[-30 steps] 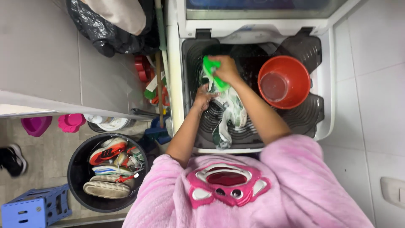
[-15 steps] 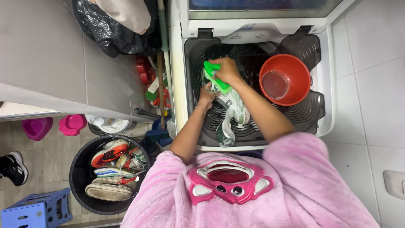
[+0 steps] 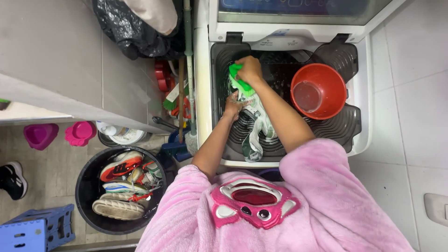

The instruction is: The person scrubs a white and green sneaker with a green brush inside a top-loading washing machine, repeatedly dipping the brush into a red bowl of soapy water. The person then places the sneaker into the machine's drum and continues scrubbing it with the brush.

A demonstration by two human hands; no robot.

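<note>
While the right hand closes its fingers over a green scrub brush, bristles pressed to a white-and-green shoe, the left hand grips that shoe's upper part, seemingly to steady it against the scrubbing, on the ribbed dark washboard of a white washing tub. To the right, on the same ribbed top, sits a red-orange bucket holding a little water; on the floor near left, a black round bin contains several more shoes, red, white and green.
</note>
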